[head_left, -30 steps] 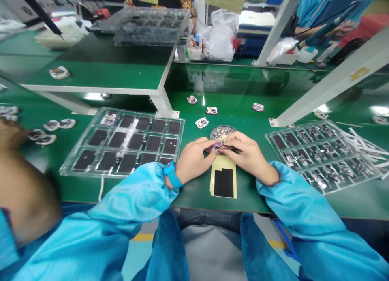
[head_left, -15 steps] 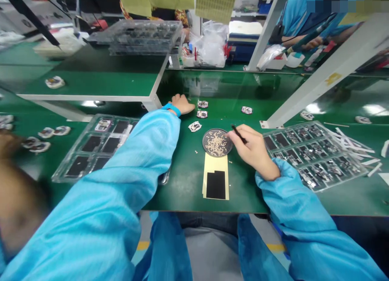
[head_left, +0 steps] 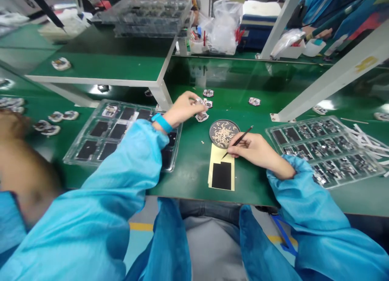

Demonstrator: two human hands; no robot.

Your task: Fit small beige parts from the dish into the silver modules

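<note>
A: Where the left hand [head_left: 182,108] reaches forward over the green desk [head_left: 188,179], its fingers [head_left: 194,99] are pinched on a small silvery part [head_left: 199,101], lifted just above two similar parts [head_left: 202,117] lying on the desk.

B: And the right hand [head_left: 253,151]?

A: It rests on the desk with its fingers closed around thin black tweezers [head_left: 238,141]. The tip points down at the top of a yellow sheet [head_left: 221,172] that carries black rectangles.

B: What is beside that sheet?

A: Just beyond it sits a round perforated dish [head_left: 224,133] holding tiny pale pieces; I think they are screws, but they are too small to tell.

B: Further out?

A: On the left a clear tray [head_left: 91,129] of dark square pads, partly under the blue sleeve [head_left: 127,171]. On the right another clear tray [head_left: 328,149] filled with small parts, with white strips [head_left: 367,139] near its far corner. More loose parts [head_left: 254,101] lie farther back on the desk, and a raised green shelf [head_left: 100,66] bears stacked clear trays [head_left: 148,15].
</note>
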